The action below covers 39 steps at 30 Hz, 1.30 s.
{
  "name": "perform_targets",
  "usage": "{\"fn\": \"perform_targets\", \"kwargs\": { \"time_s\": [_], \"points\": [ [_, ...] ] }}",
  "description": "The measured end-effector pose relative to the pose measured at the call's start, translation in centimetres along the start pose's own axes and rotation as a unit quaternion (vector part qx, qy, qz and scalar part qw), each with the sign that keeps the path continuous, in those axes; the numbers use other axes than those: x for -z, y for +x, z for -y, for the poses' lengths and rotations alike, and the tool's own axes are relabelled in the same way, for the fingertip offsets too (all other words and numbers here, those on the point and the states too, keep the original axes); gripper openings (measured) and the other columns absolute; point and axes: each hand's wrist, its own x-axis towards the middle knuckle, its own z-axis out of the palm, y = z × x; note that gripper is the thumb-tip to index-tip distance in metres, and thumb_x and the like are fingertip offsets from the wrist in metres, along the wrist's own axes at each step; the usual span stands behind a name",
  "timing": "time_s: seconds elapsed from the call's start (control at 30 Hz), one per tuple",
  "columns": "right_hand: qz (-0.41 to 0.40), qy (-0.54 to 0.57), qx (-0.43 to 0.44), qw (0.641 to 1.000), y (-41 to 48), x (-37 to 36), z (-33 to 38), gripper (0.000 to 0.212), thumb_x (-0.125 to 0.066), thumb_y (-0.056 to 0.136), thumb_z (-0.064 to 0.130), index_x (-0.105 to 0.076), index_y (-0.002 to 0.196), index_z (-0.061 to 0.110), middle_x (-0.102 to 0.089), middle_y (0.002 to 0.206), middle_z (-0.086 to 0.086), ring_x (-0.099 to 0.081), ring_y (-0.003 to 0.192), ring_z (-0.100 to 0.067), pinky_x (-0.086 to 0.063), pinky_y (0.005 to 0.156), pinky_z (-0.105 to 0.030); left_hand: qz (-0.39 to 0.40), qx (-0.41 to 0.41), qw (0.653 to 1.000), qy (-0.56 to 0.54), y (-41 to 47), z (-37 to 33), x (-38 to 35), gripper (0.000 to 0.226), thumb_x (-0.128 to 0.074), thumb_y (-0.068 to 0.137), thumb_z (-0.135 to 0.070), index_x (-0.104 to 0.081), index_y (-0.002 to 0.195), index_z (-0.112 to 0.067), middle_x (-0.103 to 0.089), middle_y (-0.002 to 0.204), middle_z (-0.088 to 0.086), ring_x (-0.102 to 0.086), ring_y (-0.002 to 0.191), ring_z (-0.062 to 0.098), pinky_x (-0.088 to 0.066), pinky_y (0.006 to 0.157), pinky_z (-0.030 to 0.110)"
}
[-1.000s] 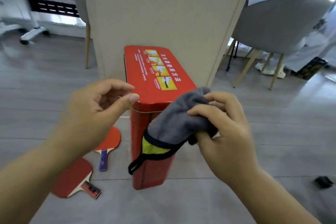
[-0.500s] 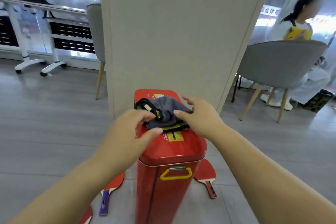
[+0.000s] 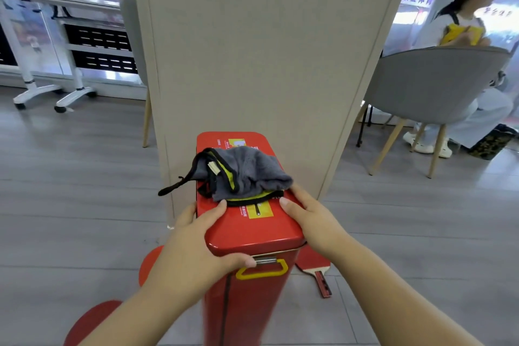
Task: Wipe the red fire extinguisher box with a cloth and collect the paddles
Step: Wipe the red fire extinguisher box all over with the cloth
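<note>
Both hands' grips, left [image 3: 196, 244] and right [image 3: 311, 222], clasp the box [image 3: 252, 233] lid; arms half-hide paddles [image 3: 314, 264].

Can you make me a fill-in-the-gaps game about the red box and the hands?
1. The grey cloth lies on ___ of the red box.
2. The handle on the box's front is coloured ___.
3. The paddle right of the box lies on the ___.
Missing words: top, yellow, floor.
</note>
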Motion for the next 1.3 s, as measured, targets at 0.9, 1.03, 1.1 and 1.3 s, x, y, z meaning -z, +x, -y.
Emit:
{"fn": "perform_targets", "kwargs": {
  "time_s": [0.9,1.03,1.1,1.3],
  "points": [
    [-0.085,-0.055,-0.086,0.991,-7.8,-6.8,4.9,0.056,-0.026,0.102,0.038,0.0,0.151,0.033,-0.051,0.11,0.001,-0.047,0.083,-0.01,-0.04,0.075,-0.028,0.208,-0.078,0.969,-0.111,4.4,4.3,7.8,0.082,-0.093,0.024,-0.037,-0.07,0.103,-0.045,-0.05,0.131,-0.017,-0.058,0.106,-0.008,-0.055,0.083,0.023],
    [-0.086,-0.072,-0.091,0.989,-8.6,-9.5,5.7,0.059,-0.026,0.101,0.043,0.005,0.15,0.032,-0.046,0.136,-0.004,-0.05,0.113,-0.02,-0.04,0.094,-0.033,0.22,-0.076,0.96,-0.155,5.4,6.0,9.5,0.084,-0.094,0.014,-0.042,-0.075,0.095,-0.037,-0.052,0.132,-0.012,-0.062,0.105,0.001,-0.057,0.071,0.026],
    [-0.093,-0.063,-0.082,0.99,-8.7,-9.4,5.6,0.061,-0.03,0.1,0.044,0.001,0.151,0.031,-0.045,0.138,-0.004,-0.049,0.118,-0.021,-0.04,0.096,-0.033,0.22,-0.071,0.959,-0.163,5.5,6.4,9.5,0.083,-0.094,0.016,-0.044,-0.074,0.097,-0.037,-0.052,0.134,-0.01,-0.061,0.108,0.003,-0.057,0.074,0.026],
    [-0.083,-0.054,-0.052,0.994,-8.9,-7.2,4.8,0.069,-0.049,0.091,0.053,-0.017,0.149,0.034,-0.05,0.133,0.007,-0.053,0.111,-0.012,-0.046,0.095,-0.028,0.134,-0.047,0.961,-0.236,3.4,6.3,8.1,0.066,-0.094,0.035,-0.031,-0.073,0.097,-0.033,-0.06,0.12,-0.009,-0.068,0.095,0.009,-0.055,0.068,0.017]
  ]
}}
